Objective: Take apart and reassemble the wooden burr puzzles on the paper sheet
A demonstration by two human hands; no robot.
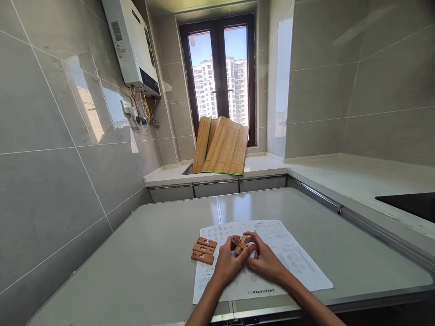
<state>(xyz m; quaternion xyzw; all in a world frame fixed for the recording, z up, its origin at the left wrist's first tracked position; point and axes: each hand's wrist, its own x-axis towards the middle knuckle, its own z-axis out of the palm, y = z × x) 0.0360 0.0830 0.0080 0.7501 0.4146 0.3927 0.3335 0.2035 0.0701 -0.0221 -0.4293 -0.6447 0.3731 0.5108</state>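
Left fingers (242,256), right fingers (254,236) hold interlocked wooden blocks (241,245) over printed sheet (288,258); three slotted plates (204,252) nearby.

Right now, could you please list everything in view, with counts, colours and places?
Table: one, pale grey, foreground
Printed sheet: one, white, on table
Joined wooden blocks: one cluster, light brown, above sheet
Slotted plates: three, brown, left of blocks
Window: one, dark frame, back wall
Buildings: several, pale, outside
Slatted matting: count unclear, tan, before window
Recess: one, dark, beside matting
Counter: one, white, back and right
Panel: one, black, right counter
Wall unit: one, white, upper left
Pipes and cables: several, mixed colours, beneath unit
Tiles: many, grey, walls
Left hand: one, bare, touching blocks
Right hand: one, bare, touching blocks
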